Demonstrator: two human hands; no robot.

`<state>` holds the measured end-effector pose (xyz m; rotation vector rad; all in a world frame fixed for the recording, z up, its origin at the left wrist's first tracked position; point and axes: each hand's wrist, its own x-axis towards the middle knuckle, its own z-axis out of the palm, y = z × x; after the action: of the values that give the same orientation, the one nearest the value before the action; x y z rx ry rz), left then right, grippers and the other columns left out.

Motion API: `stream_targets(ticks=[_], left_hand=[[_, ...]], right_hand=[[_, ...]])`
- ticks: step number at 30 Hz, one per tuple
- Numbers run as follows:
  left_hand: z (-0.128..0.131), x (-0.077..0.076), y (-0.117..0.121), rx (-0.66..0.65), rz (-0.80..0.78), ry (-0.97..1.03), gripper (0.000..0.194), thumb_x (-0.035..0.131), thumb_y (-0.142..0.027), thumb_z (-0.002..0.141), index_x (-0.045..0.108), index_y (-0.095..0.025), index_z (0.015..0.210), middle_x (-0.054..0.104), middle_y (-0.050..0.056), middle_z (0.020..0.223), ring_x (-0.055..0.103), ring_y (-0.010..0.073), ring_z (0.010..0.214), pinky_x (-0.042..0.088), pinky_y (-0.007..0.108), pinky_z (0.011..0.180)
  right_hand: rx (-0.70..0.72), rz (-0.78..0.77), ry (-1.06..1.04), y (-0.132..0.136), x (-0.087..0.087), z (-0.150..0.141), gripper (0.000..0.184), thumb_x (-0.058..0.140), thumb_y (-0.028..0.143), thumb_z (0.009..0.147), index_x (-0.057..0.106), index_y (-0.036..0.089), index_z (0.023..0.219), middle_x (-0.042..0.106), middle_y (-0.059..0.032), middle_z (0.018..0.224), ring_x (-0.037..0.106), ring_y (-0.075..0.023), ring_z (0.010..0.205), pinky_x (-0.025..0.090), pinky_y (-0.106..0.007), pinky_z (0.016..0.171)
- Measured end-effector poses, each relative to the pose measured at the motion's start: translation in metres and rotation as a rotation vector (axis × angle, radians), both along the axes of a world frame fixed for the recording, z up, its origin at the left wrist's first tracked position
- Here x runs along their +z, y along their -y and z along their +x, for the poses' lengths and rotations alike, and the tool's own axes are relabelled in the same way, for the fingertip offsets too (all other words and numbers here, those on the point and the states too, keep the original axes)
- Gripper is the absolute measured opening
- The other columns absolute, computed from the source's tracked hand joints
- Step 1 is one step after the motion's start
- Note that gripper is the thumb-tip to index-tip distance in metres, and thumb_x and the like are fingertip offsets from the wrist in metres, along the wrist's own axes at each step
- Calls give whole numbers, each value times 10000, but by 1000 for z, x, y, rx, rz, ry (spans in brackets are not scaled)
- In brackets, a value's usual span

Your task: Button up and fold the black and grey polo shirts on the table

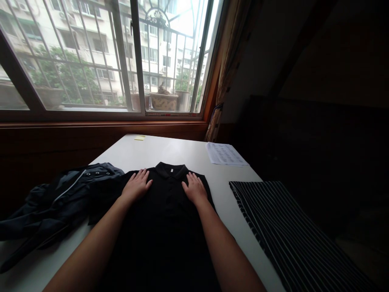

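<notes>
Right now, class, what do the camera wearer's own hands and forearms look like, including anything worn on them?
The left hand and right hand are ungloved, with no ring visible. The left forearm and right forearm show no sleeve, watch or bracelet.

Black shirt [165,223]; cloth [288,227] (white-striped black)

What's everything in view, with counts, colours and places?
Shirt: one, black, centre.
Garment: apparently one, dark, left of shirt.
Striped cloth: one, black with pale stripes, right.
Table: one, white, beneath these.
Papers: count unclear, white, table's far right.
Slip: one, yellow, table's far edge.
Barred window: one, grey, behind table.
Curtain: one, brown, right of window.
Pots: several, brownish, outside.
Trees: several, green, outside.
Buildings: several, pale, outside.
Left hand: one, bare, on shirt.
Right hand: one, bare, on shirt.
</notes>
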<state>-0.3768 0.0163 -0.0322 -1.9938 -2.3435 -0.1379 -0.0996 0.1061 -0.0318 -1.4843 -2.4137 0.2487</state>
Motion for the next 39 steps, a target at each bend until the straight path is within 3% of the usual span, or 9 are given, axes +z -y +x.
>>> stream_targets(ticks=[14, 18, 22, 25, 27, 31, 35, 39], left_hand=[[-2, -2, -4, 11, -52, -1, 673, 227, -507, 1027, 259, -119, 1577, 143, 97, 1661, 121, 254, 1545, 153, 472, 1231], [-10, 4, -3, -36, -95, 1, 699, 270, -534, 1012, 288, -110, 1567, 174, 116, 1653, 165, 280, 1535, 199, 482, 1216], [-35, 25, 20, -90, -63, -39, 656, 326, -509, 995, 366, -146, 1539, 248, 111, 1642, 201, 300, 1525, 217, 503, 1204], [-68, 46, 55, -101, 81, -153, 606, 369, -471, 973, 465, -155, 1481, 439, 131, 1551, 348, 317, 1454, 281, 486, 1172], [-92, 58, 82, 27, 121, -185, 596, 374, -481, 968, 479, -173, 1467, 545, 142, 1443, 493, 342, 1310, 401, 489, 1066], [-133, 66, 118, 240, 90, -140, 608, 447, -590, 919, 608, -153, 1309, 622, 154, 1281, 541, 379, 1152, 467, 501, 948], [-144, 67, 121, 251, 66, -48, 483, 544, -566, 855, 681, -147, 1052, 662, 145, 1127, 575, 329, 1030, 477, 449, 900], [-127, 80, 113, 174, 120, 27, 335, 511, -433, 859, 631, -150, 991, 666, 115, 1035, 592, 279, 957, 470, 403, 891]], right_hand=[[-11, -1, 11, 2, -3, 1, 640, 371, 466, 1004, 397, 95, 1524, 322, -90, 1620, 235, -238, 1510, 112, -389, 1237], [-5, 0, 5, 0, -2, 1, 618, 362, 453, 1011, 413, 102, 1516, 344, -92, 1611, 248, -230, 1506, 123, -384, 1235], [-2, 0, -2, 0, -1, 2, 610, 359, 447, 1013, 425, 97, 1508, 352, -90, 1608, 255, -230, 1504, 128, -383, 1235], [0, -3, -3, 0, -1, 2, 604, 373, 447, 1009, 431, 108, 1506, 353, -85, 1608, 256, -228, 1503, 131, -382, 1235], [0, -6, 0, -1, -1, 3, 603, 389, 443, 1003, 431, 113, 1507, 353, -84, 1608, 255, -227, 1504, 132, -383, 1236], [1, -12, 4, -2, -2, 3, 601, 407, 435, 996, 432, 117, 1506, 352, -81, 1609, 249, -225, 1506, 130, -384, 1237], [0, -19, 3, -3, -2, 3, 595, 417, 432, 992, 440, 128, 1502, 356, -75, 1607, 247, -228, 1507, 133, -392, 1236], [1, -22, 0, -4, -2, 4, 585, 424, 425, 991, 445, 139, 1500, 364, -72, 1604, 253, -225, 1504, 137, -386, 1234]])
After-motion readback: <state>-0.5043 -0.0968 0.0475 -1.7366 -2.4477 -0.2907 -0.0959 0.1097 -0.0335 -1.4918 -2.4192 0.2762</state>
